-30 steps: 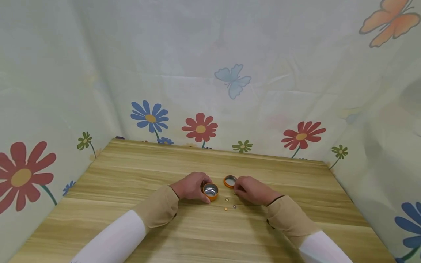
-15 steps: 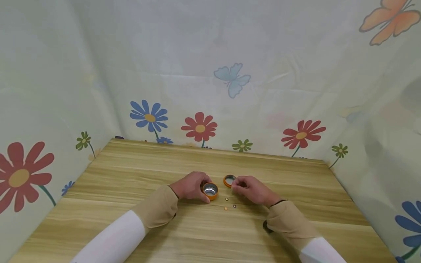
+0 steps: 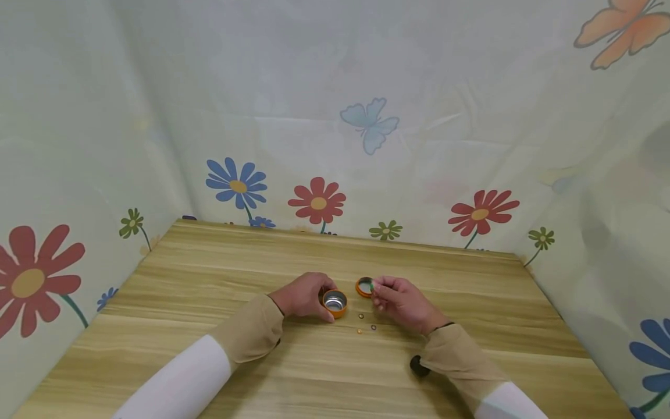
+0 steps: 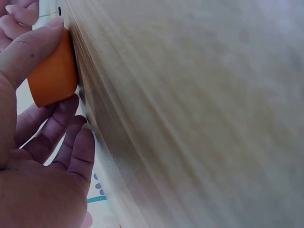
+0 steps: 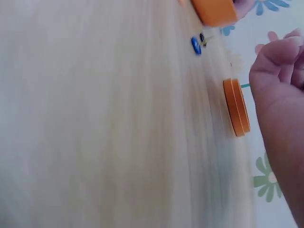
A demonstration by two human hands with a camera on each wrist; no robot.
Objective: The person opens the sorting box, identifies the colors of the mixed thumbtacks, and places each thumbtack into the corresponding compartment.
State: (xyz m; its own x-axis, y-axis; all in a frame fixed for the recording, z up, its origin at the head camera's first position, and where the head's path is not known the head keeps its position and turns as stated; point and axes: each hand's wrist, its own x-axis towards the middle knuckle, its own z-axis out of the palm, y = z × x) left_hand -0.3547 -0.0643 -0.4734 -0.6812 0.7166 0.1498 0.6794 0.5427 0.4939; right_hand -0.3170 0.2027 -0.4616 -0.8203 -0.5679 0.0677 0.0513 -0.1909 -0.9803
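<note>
My left hand point(image 3: 306, 297) grips a small round orange tin point(image 3: 340, 315), its silvery inside facing up with nothing visible in it. In the left wrist view, the thumb and fingers lie around the wall of the tin point(image 4: 54, 78). Between thumb and forefinger, my right hand point(image 3: 405, 302) pinches a tiny green piece point(image 3: 372, 287), raised over the right edge of the orange lid point(image 3: 362, 294). That lid lies inner side up behind the tin. Nearer me are a small dark round piece point(image 3: 361, 316), a purplish one point(image 3: 373, 327) and an orange one point(image 3: 359, 331), perhaps beads or buttons.
A wood-grain table point(image 3: 251, 361) carries everything. Behind it and at both sides hangs a pale cloth point(image 3: 419, 174) printed with flowers and butterflies. A black object point(image 3: 419, 366) sits beneath the right wrist.
My right hand has risen and turned slightly, and the green piece now shows at its fingertips. The left hand and tin have stayed put.
</note>
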